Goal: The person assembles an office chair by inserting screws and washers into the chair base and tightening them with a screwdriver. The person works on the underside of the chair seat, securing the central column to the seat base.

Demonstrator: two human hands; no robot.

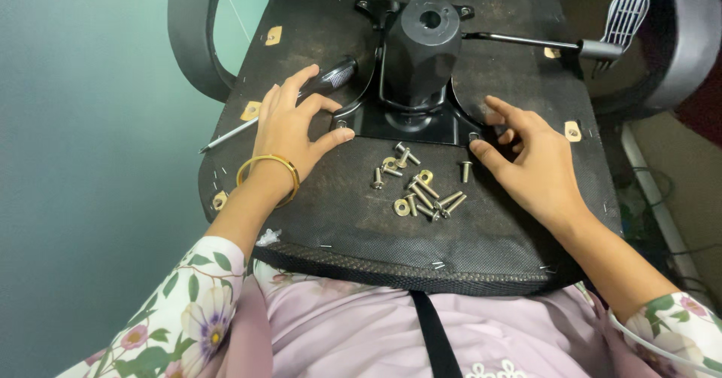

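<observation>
While both hands press the mounting plate, fingers spread, seemingly gripping nothing.

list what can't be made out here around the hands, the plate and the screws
- Head view: the screwdriver handle is partly hidden under the left hand.
- Whether bolts sit in the metal plate's near corner holes: fingertips of both hands, the right hand too, cover them.
- Loose screws and washers: too small to count surely.
- The lever paddle is partly cut off by the armrest.

Mechanism plate: seat underside, centre, toward far edge.
Loose bolts: before plate, mid-seat.
Screwdriver: left of plate.
Lever: far right corner.
</observation>
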